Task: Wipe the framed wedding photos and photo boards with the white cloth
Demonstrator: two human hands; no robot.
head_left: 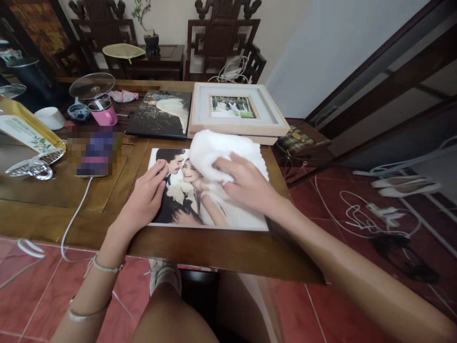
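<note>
Cloth of fluffy white fabric [207,145] is bunched in the right hand's grasp [246,183], covering the upper right of a flat, rectangular photo panel printed with two people [180,200] at the frame's centre. The left hand [152,193], fingers extended and gripping nothing, rests on its left edge. Close behind, at upper centre, a dark photo panel [143,121] and thick pale-wood picture frame [246,126] crowd the brown wooden table [214,252]; a pink cylindrical mug [104,113] is at upper left.

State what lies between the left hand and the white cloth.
The head view shows only a bare stretch of the couple photo between the left hand and the white cloth.
</note>
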